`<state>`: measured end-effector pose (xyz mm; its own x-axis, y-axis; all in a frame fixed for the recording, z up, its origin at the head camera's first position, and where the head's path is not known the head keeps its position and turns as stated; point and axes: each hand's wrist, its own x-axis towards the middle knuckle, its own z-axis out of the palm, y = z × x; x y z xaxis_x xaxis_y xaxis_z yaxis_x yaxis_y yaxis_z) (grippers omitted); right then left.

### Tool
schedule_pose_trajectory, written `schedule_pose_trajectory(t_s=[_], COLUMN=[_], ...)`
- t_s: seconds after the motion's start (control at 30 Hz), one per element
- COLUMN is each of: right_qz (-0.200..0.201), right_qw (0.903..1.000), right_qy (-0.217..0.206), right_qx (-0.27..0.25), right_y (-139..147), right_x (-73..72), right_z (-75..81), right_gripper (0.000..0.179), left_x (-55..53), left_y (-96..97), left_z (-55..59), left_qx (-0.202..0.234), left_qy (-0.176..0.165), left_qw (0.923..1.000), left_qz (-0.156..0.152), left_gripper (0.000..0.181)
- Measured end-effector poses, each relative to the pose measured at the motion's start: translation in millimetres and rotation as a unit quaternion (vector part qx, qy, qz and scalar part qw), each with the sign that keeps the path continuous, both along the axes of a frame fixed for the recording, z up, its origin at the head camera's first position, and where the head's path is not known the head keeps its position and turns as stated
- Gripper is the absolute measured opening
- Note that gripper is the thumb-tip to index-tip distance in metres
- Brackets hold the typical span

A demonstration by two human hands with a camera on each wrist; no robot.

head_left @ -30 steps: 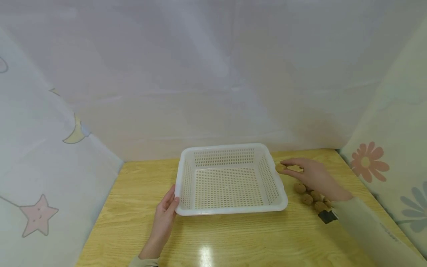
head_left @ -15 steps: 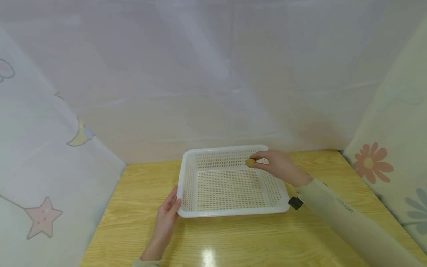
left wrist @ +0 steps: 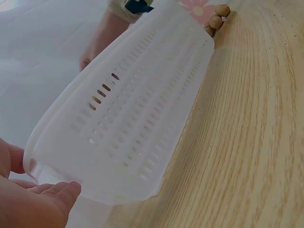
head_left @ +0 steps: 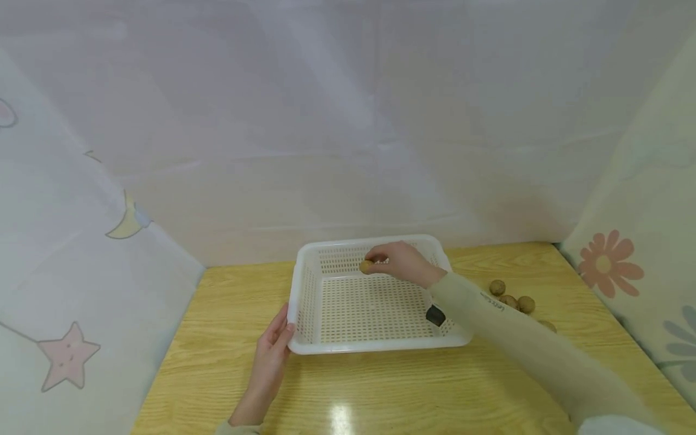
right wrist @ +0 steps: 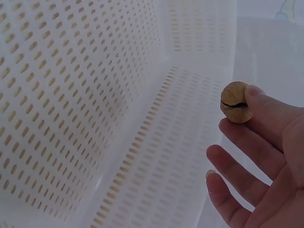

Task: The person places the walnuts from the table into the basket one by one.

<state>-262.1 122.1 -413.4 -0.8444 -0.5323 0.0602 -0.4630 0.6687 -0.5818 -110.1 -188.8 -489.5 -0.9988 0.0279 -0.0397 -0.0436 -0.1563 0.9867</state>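
Observation:
A white perforated plastic basket (head_left: 380,346) stands on the table, with nothing lying on its mesh floor. My left hand (head_left: 270,347) grips its left rim near the front corner; in the left wrist view the thumb is at the rim and the fingers (left wrist: 59,191) lie against the outer wall. Over the back part of the basket, my right hand (head_left: 405,264) pinches a walnut (head_left: 367,266) between thumb and fingertips. The right wrist view shows a dark crack along this walnut (right wrist: 234,110), while the other fingers (right wrist: 237,173) are spread loosely.
Several more walnuts (head_left: 525,304) lie on the wooden table (head_left: 413,393) right of the basket, partly hidden by the right sleeve (head_left: 522,335). A pale cloth backdrop (head_left: 348,151) rises behind the table and along both sides.
My right hand has carried the walnut leftward, from outside the basket's right rim to over its inside. The walnuts at the right are uncovered more. The left hand keeps its grip.

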Motion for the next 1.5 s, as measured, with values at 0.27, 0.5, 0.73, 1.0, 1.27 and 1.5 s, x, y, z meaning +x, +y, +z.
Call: schedule_pose_trajectory(t_s=[0.27,0.5,0.73,1.0,1.27,1.5], right_qz=[0.040,0.045,0.044,0.051,0.040,0.052], right_qw=[0.9981,0.9974,0.9971,0.9964,0.9962,0.9967], right_qy=[-0.038,-0.012,-0.004,-0.001,-0.004,-0.011], right_qx=[0.028,0.055,0.063,0.068,0.077,0.061], right_y=[-39,-55,-56,-54,-40,-22], right_x=[-22.6,-33.3,-32.9,-35.6,-30.7,-21.9], right_z=[-36.0,-65.7,-76.6,-78.2,-58.8,-30.1], right_gripper=[0.031,0.026,0.023,0.027,0.028,0.027], left_x=[0.9,0.5,-0.1,-0.8,-0.9,-1.0], left_y=[-1.6,1.0,2.8,2.3,1.3,-0.7], left_z=[-1.9,-3.7,-3.0,-2.8,-4.5,-3.9], left_qx=[-0.019,-0.016,-0.001,0.000,0.000,0.008], left_qy=[0.009,0.008,0.003,0.007,0.006,0.006], left_qw=[0.9998,0.9998,1.0000,1.0000,1.0000,0.9999], left_qz=[-0.001,-0.001,-0.003,-0.004,-0.001,0.002], left_gripper=[0.060,0.060,0.059,0.059,0.059,0.058])
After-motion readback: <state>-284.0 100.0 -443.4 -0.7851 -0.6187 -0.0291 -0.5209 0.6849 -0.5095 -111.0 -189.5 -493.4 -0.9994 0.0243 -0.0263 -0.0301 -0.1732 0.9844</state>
